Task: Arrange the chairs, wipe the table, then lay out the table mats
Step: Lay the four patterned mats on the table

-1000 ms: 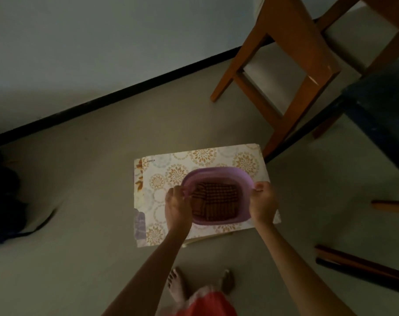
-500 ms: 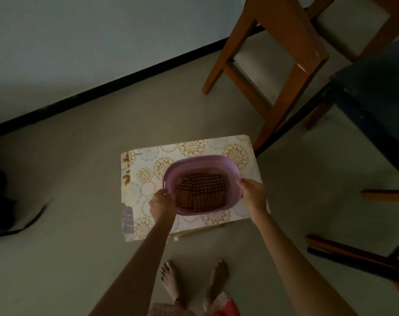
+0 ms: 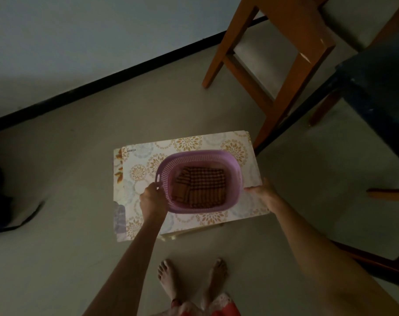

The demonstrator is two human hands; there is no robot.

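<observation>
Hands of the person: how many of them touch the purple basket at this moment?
1. The left hand grips the purple basket at its left rim, near the handle. The right hand is off the basket, at the right edge of the patterned mats below it.

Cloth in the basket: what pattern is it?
Brown checked cloth with dark lines, folded inside the purple basket; head view.

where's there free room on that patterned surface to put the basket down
The purple basket covers the middle of the patterned mats. Bare strips: left edge beyond the left hand, a narrow band along the near edge. The right side is taken up by the right hand.
</observation>
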